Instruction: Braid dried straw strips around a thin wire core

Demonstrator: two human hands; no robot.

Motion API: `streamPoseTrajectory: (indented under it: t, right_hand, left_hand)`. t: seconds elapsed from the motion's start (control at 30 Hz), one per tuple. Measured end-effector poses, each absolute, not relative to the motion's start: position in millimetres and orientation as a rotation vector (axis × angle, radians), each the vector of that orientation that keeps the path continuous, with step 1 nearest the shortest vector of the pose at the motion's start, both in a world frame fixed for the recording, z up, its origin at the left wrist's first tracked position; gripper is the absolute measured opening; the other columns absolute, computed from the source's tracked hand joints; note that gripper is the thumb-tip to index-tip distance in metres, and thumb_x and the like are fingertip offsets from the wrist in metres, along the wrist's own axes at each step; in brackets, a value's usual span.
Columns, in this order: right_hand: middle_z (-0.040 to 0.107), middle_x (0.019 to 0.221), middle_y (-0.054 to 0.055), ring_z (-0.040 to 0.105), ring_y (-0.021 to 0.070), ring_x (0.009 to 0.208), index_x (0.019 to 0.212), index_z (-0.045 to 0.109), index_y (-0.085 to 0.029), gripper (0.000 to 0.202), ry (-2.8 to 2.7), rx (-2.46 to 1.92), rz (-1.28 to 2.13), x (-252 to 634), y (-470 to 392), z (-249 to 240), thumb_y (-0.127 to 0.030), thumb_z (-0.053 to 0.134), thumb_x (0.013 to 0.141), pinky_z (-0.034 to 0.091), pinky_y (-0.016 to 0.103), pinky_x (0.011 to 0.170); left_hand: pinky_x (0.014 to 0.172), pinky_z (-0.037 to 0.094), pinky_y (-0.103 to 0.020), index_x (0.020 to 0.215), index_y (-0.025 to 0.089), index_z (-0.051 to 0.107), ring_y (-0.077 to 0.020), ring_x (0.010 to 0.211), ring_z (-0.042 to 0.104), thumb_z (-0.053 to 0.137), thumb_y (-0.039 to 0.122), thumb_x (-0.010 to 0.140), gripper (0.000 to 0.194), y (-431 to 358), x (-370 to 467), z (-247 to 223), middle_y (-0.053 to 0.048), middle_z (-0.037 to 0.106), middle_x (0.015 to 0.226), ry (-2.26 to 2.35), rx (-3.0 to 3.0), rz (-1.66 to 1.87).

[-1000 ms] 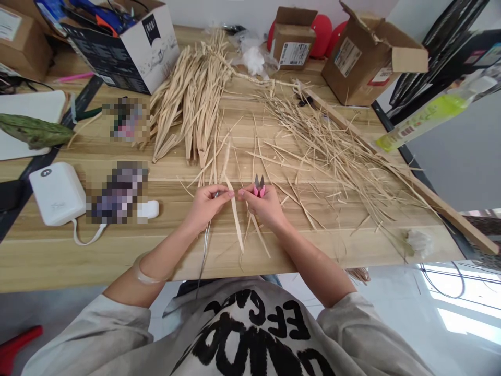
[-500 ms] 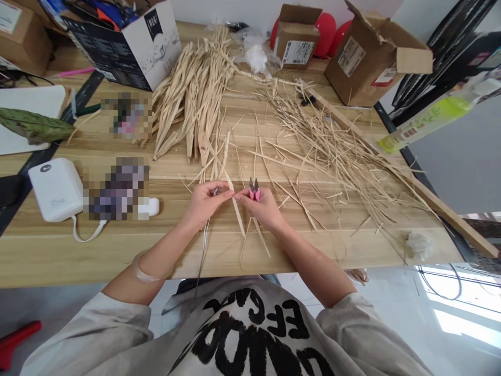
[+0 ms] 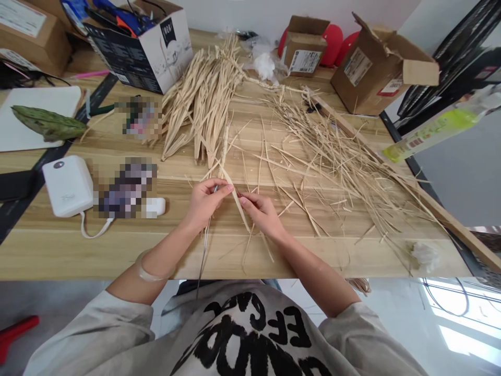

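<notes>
My left hand (image 3: pixel 210 202) is closed in a pinch, thumb on top, around a pale flat dried-leaf strip (image 3: pixel 241 213) that slants down to the right. A thin metal wire (image 3: pixel 205 245) also passes through this hand and hangs towards the table's front edge. Close beside it, my right hand (image 3: pixel 263 213) has thumb and forefinger pressed together near the strip. A thin dark tip shows at those fingers, too small to name, and no pink pliers show in the hand. Just beyond the left hand stands a wrapped straw stem (image 3: pixel 224 143) joined to the strip.
A thick bundle of dried strips (image 3: pixel 199 104) lies at the back, with loose strips (image 3: pixel 332 151) scattered right. Left are a white power bank (image 3: pixel 67 185), a white earbud case (image 3: pixel 155 207) and a green dried leaf (image 3: pixel 49 124). Cardboard boxes (image 3: pixel 362 78) and a yellow-green bottle (image 3: pixel 434 133) stand right.
The pink pliers' jaws that stuck up from my right hand are out of sight. My right fingers now pinch beside the strip. The whole view has shifted slightly.
</notes>
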State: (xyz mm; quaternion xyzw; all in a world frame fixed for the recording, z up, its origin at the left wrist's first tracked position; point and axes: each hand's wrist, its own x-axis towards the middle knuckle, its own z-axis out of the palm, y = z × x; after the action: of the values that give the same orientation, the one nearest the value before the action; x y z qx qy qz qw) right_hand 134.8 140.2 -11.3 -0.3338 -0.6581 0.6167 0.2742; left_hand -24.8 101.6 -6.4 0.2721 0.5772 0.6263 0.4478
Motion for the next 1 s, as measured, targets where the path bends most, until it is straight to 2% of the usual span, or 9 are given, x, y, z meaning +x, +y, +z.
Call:
streamPoseTrajectory:
  t: [0.13, 0.5, 0.67, 0.83, 1.0]
  right_hand:
    - [0.038, 0.063, -0.004, 0.033, 0.0097, 0.06, 0.08, 0.061, -0.017, 0.039, -1.788, -0.906, 1.642, 134.0, 138.6, -9.7, -0.055, 0.056, 0.086, 0.028, 0.026, 0.057]
    - [0.037, 0.061, -0.003, 0.037, 0.0127, 0.064, 0.066, 0.048, -0.022, 0.041, -1.834, -0.875, 1.581, 134.4, 138.0, -7.9, -0.055, 0.053, 0.089, 0.028, 0.028, 0.061]
    - [0.037, 0.061, -0.003, 0.036, 0.0128, 0.064, 0.066, 0.047, -0.022, 0.04, -1.842, -0.844, 1.569, 134.9, 139.0, -8.9, -0.053, 0.052, 0.09, 0.028, 0.028, 0.061]
    - [0.038, 0.061, -0.003, 0.036, 0.0122, 0.063, 0.066, 0.048, -0.021, 0.038, -1.798, -0.832, 1.591, 134.2, 140.0, -11.0, -0.049, 0.053, 0.091, 0.028, 0.028, 0.061]
    - [0.038, 0.06, -0.003, 0.037, 0.0122, 0.063, 0.065, 0.048, -0.022, 0.041, -1.805, -0.847, 1.578, 133.5, 140.3, -11.3, -0.053, 0.053, 0.09, 0.028, 0.028, 0.061]
  left_hand:
    - [0.038, 0.019, -0.02, 0.072, 0.015, 0.072, -0.0016, 0.037, 0.03, 0.087, 0.027, 0.056, 0.026, 101.6, -25.4, -5.7, 0.004, 0.056, 0.053, 1.421, 0.678, 1.557]
    - [0.039, 0.018, -0.02, 0.072, 0.015, 0.071, -0.002, 0.038, 0.03, 0.088, 0.029, 0.057, 0.027, 100.7, -24.6, -5.9, 0.004, 0.054, 0.051, 1.434, 0.714, 1.548]
    - [0.039, 0.018, -0.02, 0.073, 0.015, 0.073, -0.0018, 0.038, 0.029, 0.088, 0.029, 0.057, 0.026, 100.1, -24.4, -8.2, 0.005, 0.05, 0.049, 1.433, 0.73, 1.545]
    - [0.039, 0.02, -0.021, 0.074, 0.015, 0.074, -0.0019, 0.039, 0.031, 0.088, 0.028, 0.056, 0.026, 100.5, -24.8, -8.4, 0.004, 0.054, 0.051, 1.421, 0.707, 1.55]
    - [0.038, 0.02, -0.02, 0.071, 0.014, 0.073, -0.0018, 0.038, 0.031, 0.088, 0.026, 0.054, 0.026, 101.1, -23.6, -4.7, 0.004, 0.053, 0.05, 1.426, 0.683, 1.542]
